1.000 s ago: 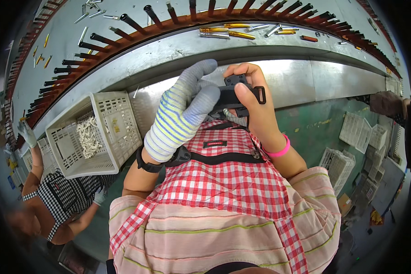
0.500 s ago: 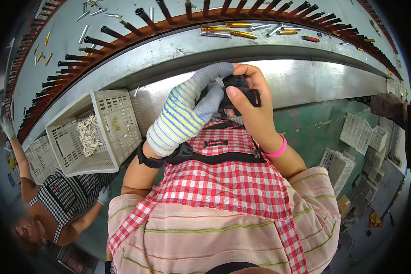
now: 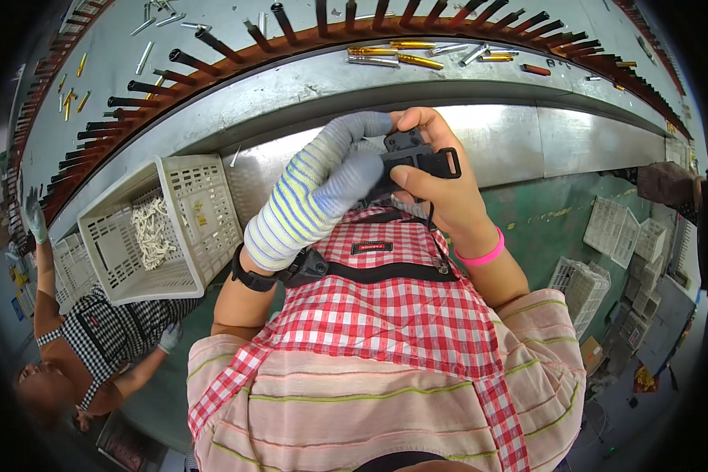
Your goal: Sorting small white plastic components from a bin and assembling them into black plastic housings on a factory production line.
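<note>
We've got both hands up at frame centre, just above the chest. Our left hand (image 3: 322, 193), in a striped grey/yellow/blue knit glove, wraps its fingers round the left end of a small black plastic buckle-type clip with a square loop (image 3: 417, 157); our bare right hand (image 3: 436, 181), pink band at the wrist, pinches same piece from the right & below, thumb on top. So both are closed on the clip, neither released.

Key relation: clip sits betw. the two hands, long axis approx. left-right in frame, its open loop end poking out to the right past our right thumb. Right hand covers more of the body; left fingertips cap the left end. A thin black cord runs down from it toward the red-checked apron (image 3: 385, 315).

Vs 1 s ago: clip was held a bit higher & flatter, loop more exposed; now hands have drawn in tighter and gloved fingers curl further over it.

Further out: white perforated plastic basket (image 3: 189, 197) w/ pale string-like pieces at left, curved grey metal bench (image 3: 527, 94) across the top w/ dark rods and brass-coloured tubes. Co-worker's gloved hand (image 3: 33, 216) far left.
</note>
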Tool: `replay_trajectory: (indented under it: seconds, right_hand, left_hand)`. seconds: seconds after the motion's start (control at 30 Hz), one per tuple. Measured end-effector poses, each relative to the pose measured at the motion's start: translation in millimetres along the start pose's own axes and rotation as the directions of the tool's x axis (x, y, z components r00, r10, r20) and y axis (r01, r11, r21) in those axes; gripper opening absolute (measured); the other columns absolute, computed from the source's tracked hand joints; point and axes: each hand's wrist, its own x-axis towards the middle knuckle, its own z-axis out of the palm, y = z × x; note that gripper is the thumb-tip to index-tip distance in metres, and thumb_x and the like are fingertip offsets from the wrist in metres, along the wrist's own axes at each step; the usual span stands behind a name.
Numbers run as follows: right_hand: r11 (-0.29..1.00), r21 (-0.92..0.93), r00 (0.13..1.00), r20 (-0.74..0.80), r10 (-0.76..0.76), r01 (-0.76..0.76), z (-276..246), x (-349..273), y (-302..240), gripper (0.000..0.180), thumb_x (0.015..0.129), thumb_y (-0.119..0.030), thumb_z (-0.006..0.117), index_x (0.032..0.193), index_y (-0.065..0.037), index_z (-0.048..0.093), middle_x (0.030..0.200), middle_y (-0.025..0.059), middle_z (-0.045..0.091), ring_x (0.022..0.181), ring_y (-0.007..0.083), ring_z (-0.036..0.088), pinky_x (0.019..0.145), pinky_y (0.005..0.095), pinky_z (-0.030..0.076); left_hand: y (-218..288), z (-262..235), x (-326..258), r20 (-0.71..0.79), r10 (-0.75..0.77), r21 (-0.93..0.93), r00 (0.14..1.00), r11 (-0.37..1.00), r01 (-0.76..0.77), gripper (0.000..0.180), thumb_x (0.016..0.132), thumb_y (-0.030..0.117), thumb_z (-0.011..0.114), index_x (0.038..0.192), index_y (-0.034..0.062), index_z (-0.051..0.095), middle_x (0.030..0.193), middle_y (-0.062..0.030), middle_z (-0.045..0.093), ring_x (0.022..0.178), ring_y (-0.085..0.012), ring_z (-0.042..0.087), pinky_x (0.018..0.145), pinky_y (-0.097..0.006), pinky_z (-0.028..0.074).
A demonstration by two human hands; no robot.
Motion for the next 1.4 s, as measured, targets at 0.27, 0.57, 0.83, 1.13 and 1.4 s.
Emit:
replay_trajectory:
  seconds: [0.27,0.57,0.83,1.13,1.4]
  right_hand:
    - [0.92,-0.353,0.985,0.095,-0.144,0.169,-3.9,6.1,5.2,0.045,0.07,0.008,0.06,0.109,-0.007,0.044,0.108,0.0014,0.044,0.073,0.0031,0.048,0.057,0.0178,0.04]
    - [0.941,-0.315,0.992,0.039,-0.119,0.125,1.6,1.4,1.7,0.035,0.075,0.003,0.06,0.105,-0.006,0.046,0.092,0.0004,0.05,0.069,0.0029,0.05,0.056,0.0172,0.039]
    - [0.926,-0.376,1.0,0.017,0.011,-0.004,-0.1,5.2,-9.7,0.028,0.077,0.0,0.061,0.102,-0.004,0.048,0.089,0.0007,0.053,0.077,0.004,0.053,0.062,0.0176,0.043]
    - [0.685,-0.715,0.989,0.072,-0.129,0.141,-11.3,15.2,-6.8,0.028,0.093,-0.029,0.047,0.095,0.0,0.048,0.088,0.0067,0.055,0.074,0.0135,0.051,0.067,0.0257,0.041]
    - [0.675,-0.492,0.802,0.085,-0.591,0.549,-9.5,27.7,-6.4,0.019,0.093,-0.017,0.045,0.089,0.001,0.049,0.099,0.0119,0.048,0.085,0.0172,0.052,0.077,0.029,0.042]
  left_hand:
    - [-6.6,4.3,7.1,-0.154,0.057,0.245,0.986,0.969,-0.017,0.029,0.089,0.006,0.048,0.118,0.0032,0.05,0.098,-0.0015,0.057,0.086,-0.0055,0.051,0.076,-0.02,0.041]
    - [-5.5,7.2,2.5,-0.143,0.136,0.407,0.98,0.911,-0.067,0.039,0.087,-0.001,0.046,0.125,0.0052,0.046,0.088,0.0024,0.052,0.075,-0.0033,0.046,0.069,-0.018,0.04]
    - [-4.6,1.8,0.8,-0.084,0.069,0.537,0.994,0.844,-0.013,0.051,0.085,0.002,0.052,0.134,0.0087,0.04,0.085,0.002,0.051,0.071,-0.004,0.047,0.065,-0.019,0.041]
    - [-2.6,-6.2,4.1,-0.037,-0.245,0.268,0.969,0.931,0.246,0.064,0.077,0.005,0.064,0.135,0.0037,0.037,0.097,-0.0036,0.059,0.084,-0.0085,0.054,0.073,-0.022,0.044]
    - [-16.5,-2.7,13.1,0.062,-0.243,-0.003,0.968,0.97,0.244,0.043,0.085,0.013,0.058,0.124,-0.0018,0.048,0.092,-0.001,0.06,0.078,-0.006,0.053,0.069,-0.02,0.044]
